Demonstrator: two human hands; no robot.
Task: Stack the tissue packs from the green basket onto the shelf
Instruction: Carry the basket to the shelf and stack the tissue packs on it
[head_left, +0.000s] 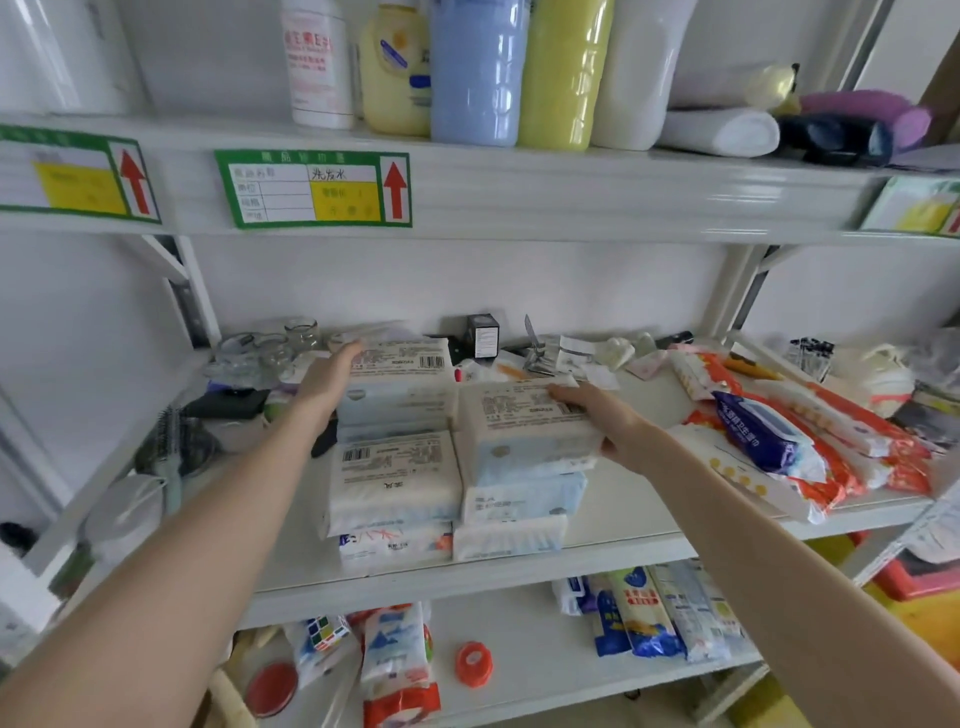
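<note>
Nearby: clear glass jars (270, 347) left, red-white wipe packets (810, 441) right. Left hand (324, 382) rests flat against rear white plastic-wrapped tissue pack (400, 384). Right hand (605, 421) grips front white-blue tissue pack (524, 431) atop its stack.

green shelf label (313, 189): handwritten "洗发水", red up arrow; tissue pack print too blurred

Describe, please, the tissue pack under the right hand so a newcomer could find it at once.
Start at the middle shelf below the green label. Two rows of white tissue packs are stacked at its centre; take the front right stack. The top pack, held by the right hand, sits askew, the only one with a pale blue front face.
</note>
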